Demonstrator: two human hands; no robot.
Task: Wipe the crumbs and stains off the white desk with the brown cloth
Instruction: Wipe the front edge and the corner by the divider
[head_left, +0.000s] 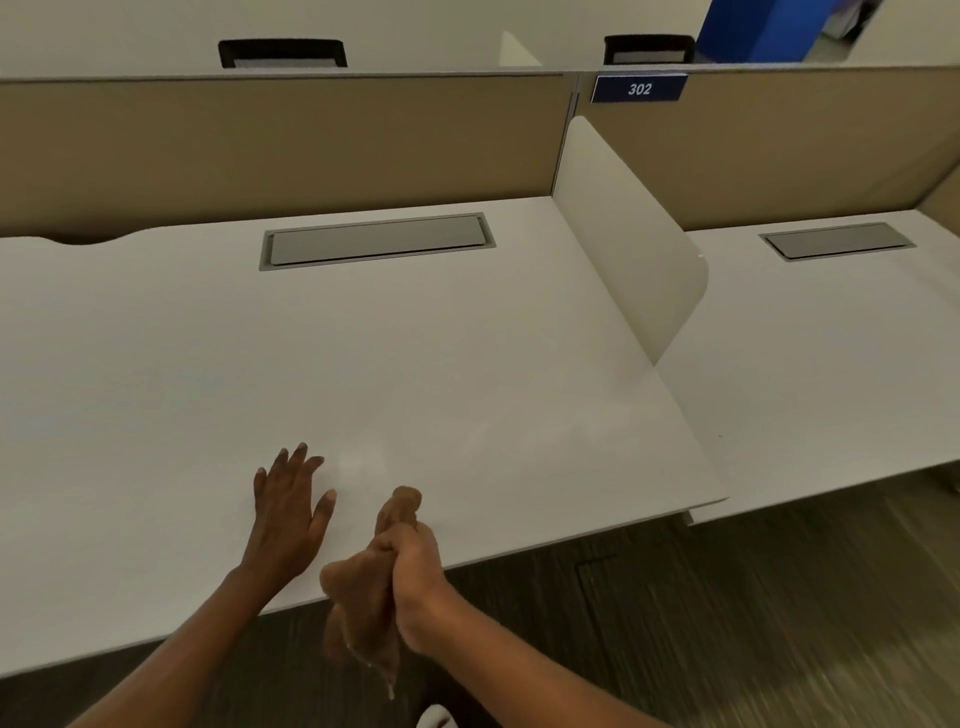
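The white desk (363, 353) fills the middle of the head view. My left hand (288, 512) lies flat on it near the front edge, fingers spread and holding nothing. Right beside it, my right hand (415, 577) is clenched around the bunched brown cloth (358, 603) at the desk's front edge. One end of the cloth pokes up above my fist and the rest hangs below the edge, dripping a little. A faint damp sheen shows on the desk just beyond my hands. No crumbs are visible at this size.
A grey cable hatch (376, 240) is set into the desk's back. A white divider panel (623, 234) stands at the right edge, with a second desk (831, 364) beyond it. Tan partition walls (260, 145) close the back. Dark floor (727, 623) lies below.
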